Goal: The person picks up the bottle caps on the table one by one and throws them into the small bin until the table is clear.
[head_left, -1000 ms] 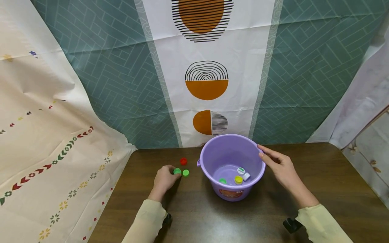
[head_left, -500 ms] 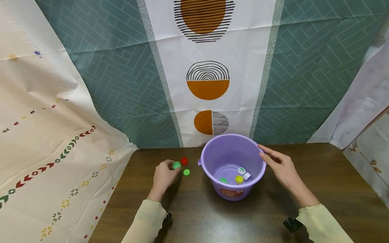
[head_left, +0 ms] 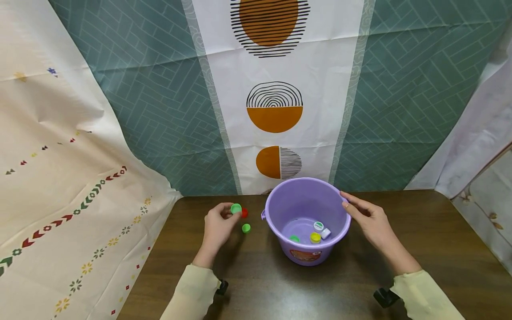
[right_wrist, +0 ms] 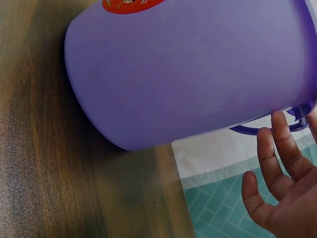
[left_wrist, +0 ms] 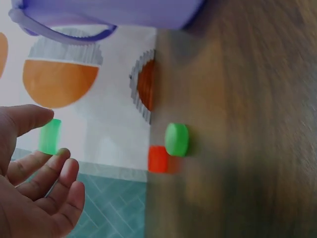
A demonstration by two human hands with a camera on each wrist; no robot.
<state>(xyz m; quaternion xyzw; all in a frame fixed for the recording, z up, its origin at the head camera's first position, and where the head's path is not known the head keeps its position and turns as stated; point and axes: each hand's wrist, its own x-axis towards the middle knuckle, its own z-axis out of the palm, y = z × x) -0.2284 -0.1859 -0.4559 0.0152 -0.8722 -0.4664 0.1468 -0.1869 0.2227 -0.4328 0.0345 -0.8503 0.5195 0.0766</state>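
A green bottle cap (head_left: 236,208) is pinched between the thumb and fingers of my left hand (head_left: 218,226), raised over the table's left side. The left wrist view shows this cap (left_wrist: 50,136) edge-on at the fingertips. Below it lie another green cap (head_left: 246,228) and a red cap (head_left: 245,213), partly covered in the head view. My right hand (head_left: 370,220) holds the rim of a purple bucket (head_left: 306,256) at its right side. Inside sit a yellow cap (head_left: 315,238), a green cap (head_left: 294,238), a white cap with green print (head_left: 318,226) and a small white piece (head_left: 326,233).
The brown wooden table (head_left: 280,293) carries the bucket and loose caps. A patterned curtain (head_left: 160,111) hangs behind its back edge, and a cream cloth (head_left: 80,200) drapes along the left. The bucket's handle (left_wrist: 64,34) hangs down beside its wall.
My left hand has lifted the green cap off the table, up and slightly right, now in front of the red cap. The right hand stays at the bucket's rim.
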